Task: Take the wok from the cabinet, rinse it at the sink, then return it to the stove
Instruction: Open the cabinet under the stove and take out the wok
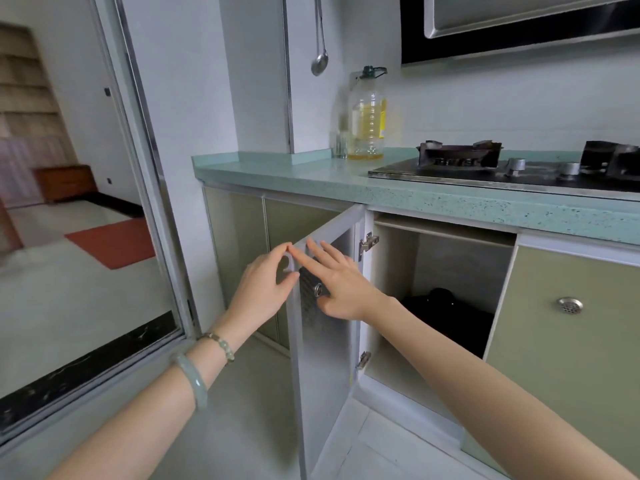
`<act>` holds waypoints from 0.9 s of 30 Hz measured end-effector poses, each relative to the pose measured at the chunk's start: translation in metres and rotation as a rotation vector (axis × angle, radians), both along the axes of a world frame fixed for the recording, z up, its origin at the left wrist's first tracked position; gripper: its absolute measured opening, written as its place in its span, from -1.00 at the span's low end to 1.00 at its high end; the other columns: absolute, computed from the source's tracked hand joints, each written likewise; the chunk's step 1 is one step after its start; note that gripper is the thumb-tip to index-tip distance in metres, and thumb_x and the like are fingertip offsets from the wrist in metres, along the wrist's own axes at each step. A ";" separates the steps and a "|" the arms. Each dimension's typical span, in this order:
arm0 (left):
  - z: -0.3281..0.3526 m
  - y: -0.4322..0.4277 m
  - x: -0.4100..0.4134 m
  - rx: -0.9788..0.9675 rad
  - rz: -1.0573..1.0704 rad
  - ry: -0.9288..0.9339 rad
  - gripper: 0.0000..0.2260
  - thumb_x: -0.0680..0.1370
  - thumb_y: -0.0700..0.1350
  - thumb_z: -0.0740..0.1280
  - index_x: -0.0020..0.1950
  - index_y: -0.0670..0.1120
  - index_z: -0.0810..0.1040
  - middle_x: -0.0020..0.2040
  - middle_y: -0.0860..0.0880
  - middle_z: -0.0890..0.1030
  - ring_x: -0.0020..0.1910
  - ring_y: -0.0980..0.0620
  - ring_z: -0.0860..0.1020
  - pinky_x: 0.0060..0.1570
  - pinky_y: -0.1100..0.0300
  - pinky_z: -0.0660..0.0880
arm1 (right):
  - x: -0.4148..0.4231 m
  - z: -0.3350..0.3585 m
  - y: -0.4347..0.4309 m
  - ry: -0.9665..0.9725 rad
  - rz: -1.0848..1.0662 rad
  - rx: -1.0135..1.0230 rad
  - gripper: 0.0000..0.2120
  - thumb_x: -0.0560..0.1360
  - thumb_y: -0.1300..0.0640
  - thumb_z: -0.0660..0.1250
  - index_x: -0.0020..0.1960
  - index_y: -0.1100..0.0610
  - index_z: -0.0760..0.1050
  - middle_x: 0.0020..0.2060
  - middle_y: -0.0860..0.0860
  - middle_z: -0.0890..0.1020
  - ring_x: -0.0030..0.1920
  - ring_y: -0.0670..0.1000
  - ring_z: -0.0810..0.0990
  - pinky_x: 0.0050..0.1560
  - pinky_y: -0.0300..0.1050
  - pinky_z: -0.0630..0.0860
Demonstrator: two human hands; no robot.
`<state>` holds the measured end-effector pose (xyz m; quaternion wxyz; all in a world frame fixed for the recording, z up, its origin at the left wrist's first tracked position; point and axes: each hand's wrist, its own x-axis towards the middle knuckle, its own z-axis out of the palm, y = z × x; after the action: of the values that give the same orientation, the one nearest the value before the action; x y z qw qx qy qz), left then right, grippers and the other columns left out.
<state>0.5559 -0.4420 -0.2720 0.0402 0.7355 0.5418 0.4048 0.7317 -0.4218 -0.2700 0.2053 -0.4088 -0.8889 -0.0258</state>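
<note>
The wok [450, 317], a dark shape, sits low behind and right of the open cabinet door [325, 358], nearer the right hand [341, 289], whose straight fingers touch this door, while the left hand [265, 284] curls round its edge.

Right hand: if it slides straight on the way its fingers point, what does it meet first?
Probably the left hand, whose fingertips grip the open cabinet door near its top corner, just ahead of the straight fingers of the right hand; depth is unclear.
</note>
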 end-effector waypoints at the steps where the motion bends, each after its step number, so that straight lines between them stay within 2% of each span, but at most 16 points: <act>1: 0.000 0.001 -0.003 0.025 0.029 0.046 -0.53 0.57 -0.05 0.29 0.47 -0.03 0.29 0.38 -0.01 0.45 0.38 -0.03 0.39 0.33 0.10 0.33 | -0.002 0.000 0.004 -0.014 -0.001 -0.002 -0.08 0.37 0.24 0.25 0.54 -0.16 -0.18 0.57 0.07 -0.07 0.55 0.14 -0.12 0.45 0.20 0.04; 11: -0.004 0.024 -0.035 0.150 0.237 0.397 -0.55 0.60 -0.05 0.20 0.47 -0.13 0.26 0.46 -0.07 0.36 0.45 -0.04 0.29 0.38 0.05 0.19 | 0.003 -0.004 0.026 -0.107 -0.060 0.026 -0.12 0.40 0.19 0.26 0.55 -0.12 -0.17 0.57 0.04 -0.09 0.55 0.12 -0.13 0.46 0.14 0.04; 16: -0.011 0.035 -0.037 0.174 0.342 0.421 -0.53 0.59 -0.10 0.21 0.47 -0.20 0.25 0.46 -0.14 0.34 0.47 -0.10 0.26 0.43 0.00 0.13 | 0.029 -0.012 0.028 -0.201 -0.115 0.003 -0.13 0.42 0.16 0.26 0.55 -0.12 -0.19 0.57 0.03 -0.13 0.55 0.11 -0.16 0.47 0.10 0.00; 19: -0.018 0.040 -0.025 0.213 0.378 0.374 -0.45 0.54 -0.13 0.25 0.50 -0.23 0.20 0.51 -0.19 0.23 0.52 -0.14 0.13 0.48 -0.03 -0.03 | 0.051 -0.016 0.029 -0.266 -0.167 0.004 -0.14 0.43 0.15 0.25 0.55 -0.11 -0.19 0.57 0.04 -0.12 0.55 0.11 -0.16 0.47 0.12 0.01; 22: -0.029 0.045 0.005 0.276 0.314 0.401 -0.38 0.47 -0.15 0.31 0.49 -0.24 0.21 0.52 -0.20 0.22 0.53 -0.18 0.11 0.51 -0.07 -0.13 | 0.075 -0.021 0.031 -0.312 -0.216 0.008 -0.15 0.44 0.15 0.25 0.56 -0.12 -0.18 0.57 0.05 -0.10 0.55 0.13 -0.14 0.47 0.13 0.05; 27: -0.073 0.068 0.087 0.310 0.060 0.482 -0.39 0.49 -0.05 0.26 0.49 -0.23 0.22 0.51 -0.18 0.26 0.51 -0.15 0.19 0.49 -0.07 -0.05 | 0.125 -0.032 0.029 -0.432 -0.319 0.041 -0.18 0.42 0.15 0.23 0.56 -0.09 -0.10 0.57 0.07 -0.04 0.55 0.13 -0.10 0.50 0.09 -0.02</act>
<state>0.6433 -0.3738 -0.3452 -0.2149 0.7915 0.4888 0.2972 0.8571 -0.3931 -0.3024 0.0125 -0.5244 -0.8357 -0.1625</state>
